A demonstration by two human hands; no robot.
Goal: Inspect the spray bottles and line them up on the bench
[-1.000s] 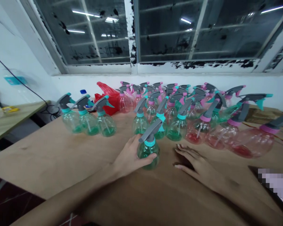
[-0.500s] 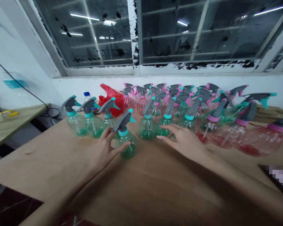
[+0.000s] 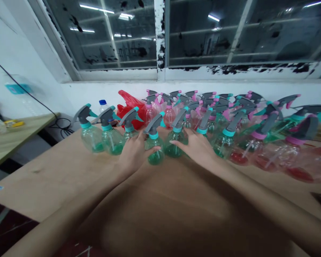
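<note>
My left hand (image 3: 132, 153) is closed around a clear green spray bottle (image 3: 155, 157) with a teal collar and grey trigger head, its thumb across the front. Just to the right stands a second green spray bottle (image 3: 173, 150), upright and close beside the first. My right hand (image 3: 199, 146) grips this one from its right side; the thumb lies on the front and the other fingers are partly hidden behind it. To the left, several similar green bottles (image 3: 92, 139) stand in a row, while green and pink-collared red bottles (image 3: 240, 155) continue it to the right.
Behind the front row, many more spray bottles crowd toward the wall, near a red plastic bag (image 3: 132, 103) and a blue-capped bottle (image 3: 103, 105). A brown tabletop (image 3: 56, 171) lies under everything. A side table (image 3: 24, 137) and black cable (image 3: 61, 126) are at left.
My left hand has moved its bottle back and right, up beside the neighbouring green bottle. My right hand has shifted left and closed on that neighbour. The view has turned slightly.
</note>
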